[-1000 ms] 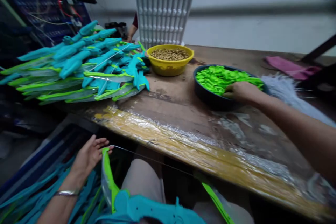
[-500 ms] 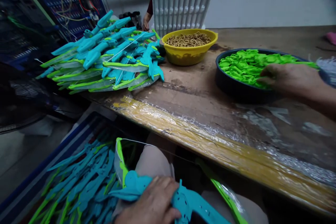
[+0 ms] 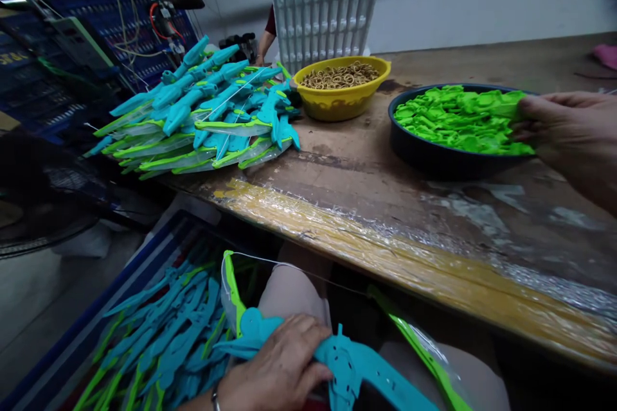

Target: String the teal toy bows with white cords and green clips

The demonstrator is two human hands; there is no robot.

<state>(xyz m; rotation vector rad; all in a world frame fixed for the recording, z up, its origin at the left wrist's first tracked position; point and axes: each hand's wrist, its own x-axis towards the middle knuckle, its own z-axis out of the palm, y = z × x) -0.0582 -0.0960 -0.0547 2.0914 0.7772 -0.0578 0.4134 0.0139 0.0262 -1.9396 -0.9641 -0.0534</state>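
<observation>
While the left hand curls around a turquoise toy bow, seemingly already strung, below-left of the dark bowl, the right hand pinches a green piece at the bowl's right rim; many loose pieces inside look unused.

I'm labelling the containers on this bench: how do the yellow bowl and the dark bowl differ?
The yellow bowl holds brass-coloured rings, while the dark bowl holds bright green pieces. The dark bowl looks wider in this view than the yellow bowl. The right hand is at the dark bowl; neither hand is at the yellow bowl. Both stand upright on the bench.
</observation>
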